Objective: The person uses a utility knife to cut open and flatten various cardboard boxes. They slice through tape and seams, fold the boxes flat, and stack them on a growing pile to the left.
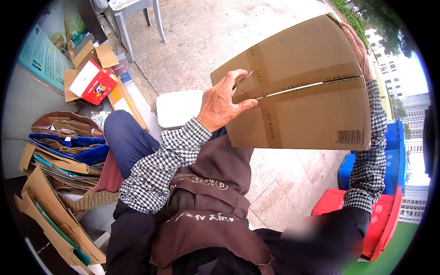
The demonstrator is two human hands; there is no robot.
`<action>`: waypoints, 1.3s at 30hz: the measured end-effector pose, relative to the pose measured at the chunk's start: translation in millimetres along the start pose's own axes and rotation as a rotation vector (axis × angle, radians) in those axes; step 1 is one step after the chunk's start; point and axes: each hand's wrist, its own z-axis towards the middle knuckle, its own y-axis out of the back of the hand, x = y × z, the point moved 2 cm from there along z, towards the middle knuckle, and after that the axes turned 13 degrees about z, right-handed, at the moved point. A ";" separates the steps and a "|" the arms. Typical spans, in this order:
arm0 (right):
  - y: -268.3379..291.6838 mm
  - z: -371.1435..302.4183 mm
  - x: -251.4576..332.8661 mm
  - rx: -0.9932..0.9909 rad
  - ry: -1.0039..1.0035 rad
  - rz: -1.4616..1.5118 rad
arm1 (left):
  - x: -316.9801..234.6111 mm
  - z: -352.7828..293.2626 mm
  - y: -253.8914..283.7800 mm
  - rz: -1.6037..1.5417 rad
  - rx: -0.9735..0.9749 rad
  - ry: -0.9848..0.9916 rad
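Scissors (244,82) in left hand (220,104), cutting tape on cardboard box (302,87); right hand (360,48) grips box's far edge.

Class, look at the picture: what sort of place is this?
Probably an outdoor paved spot where cardboard is sorted: stone paving, a pile of flattened cardboard, and buildings with trees beyond.

Outdoor paved yard for scrap sorting, stacked flattened cardboard (50,183), plastic crates (389,211), tower blocks (412,119) beyond
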 end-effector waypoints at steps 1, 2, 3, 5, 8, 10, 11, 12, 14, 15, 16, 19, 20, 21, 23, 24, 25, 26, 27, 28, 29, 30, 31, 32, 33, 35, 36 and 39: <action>-6.4 10.3 -10.1 0.040 0.157 -0.093 | -1.3 5.3 -2.0 0.008 -0.007 0.005; -0.8 7.1 -11.6 0.084 0.262 -0.217 | -9.0 8.0 -10.9 -0.015 0.011 -0.005; 2.9 3.6 -14.3 0.111 0.326 -0.316 | -14.0 9.6 -17.3 -0.038 0.029 -0.013; -5.7 17.9 -17.3 0.121 0.146 -0.271 | 1.3 9.8 -19.7 0.031 -0.033 0.012; -19.1 28.7 5.8 -0.027 -0.326 0.229 | 5.1 6.9 -20.3 0.146 -0.068 0.035; -27.5 37.6 22.9 -0.001 -0.370 0.277 | 9.4 5.4 -15.8 0.237 -0.099 0.025; -26.6 37.1 23.9 0.009 -0.384 0.281 | 8.1 3.9 -15.2 0.252 -0.123 0.003; -25.5 36.7 22.0 0.020 -0.396 0.285 | 6.6 1.4 -14.4 0.267 -0.147 -0.018; -30.0 35.9 14.6 -0.024 -0.449 0.311 | 3.4 -0.5 -9.7 0.315 -0.183 -0.036; -29.2 33.2 14.7 -0.026 -0.442 0.277 | -1.2 0.7 -10.5 0.336 -0.197 -0.039; -32.3 37.2 26.3 -0.022 -0.430 0.246 | -7.1 2.3 -9.1 0.360 -0.215 -0.035; -35.8 52.4 59.1 -0.020 -0.378 0.144 | -8.2 8.2 -14.0 0.282 -0.196 0.139; -33.0 55.7 64.0 -0.019 -0.362 0.100 | -7.7 11.1 -17.3 0.250 -0.199 0.200; -32.1 56.5 63.9 -0.006 -0.308 0.105 | -5.8 12.9 -19.8 0.203 -0.157 0.258; -32.5 55.4 70.2 0.024 -0.320 0.189 | 4.0 14.5 -20.0 0.225 -0.144 0.138; -33.4 54.9 67.1 0.003 -0.346 0.247 | 11.2 15.6 -15.7 0.242 -0.138 0.078; -33.3 56.2 62.2 0.040 -0.352 0.241 | 18.6 17.0 -8.2 0.208 -0.113 0.016; -34.8 54.9 60.9 0.037 -0.361 0.219 | 24.2 17.3 -0.8 0.184 -0.061 -0.011; -36.5 53.7 60.7 0.034 -0.369 0.197 | 28.2 18.8 7.2 0.158 -0.009 -0.037; -34.7 52.2 61.7 0.036 -0.370 0.184 | 29.9 19.3 12.3 0.122 0.048 -0.067; -33.2 49.2 61.6 0.037 -0.372 0.188 | 33.1 21.5 15.1 0.083 0.088 -0.079; -31.4 47.5 61.5 0.036 -0.370 0.192 | 34.5 26.3 17.3 0.073 0.111 -0.112; -31.3 45.5 62.0 0.035 -0.363 0.201 | 36.7 29.2 22.0 0.067 0.133 -0.136; -33.5 45.3 60.4 0.038 -0.354 0.213 | 40.7 31.8 29.8 0.067 0.153 -0.150; -35.5 43.3 59.6 0.039 -0.350 0.227 | 47.5 33.7 41.4 -0.043 0.260 -0.053; -41.3 48.3 57.1 0.032 -0.318 0.269 | 62.8 31.3 64.3 -0.043 0.267 -0.061; -36.8 48.5 56.1 0.039 -0.325 0.265 | 65.8 29.5 60.1 -0.038 0.203 -0.185; -34.6 37.3 50.9 0.030 -0.341 0.286 | 66.9 38.3 70.8 -0.054 0.329 0.031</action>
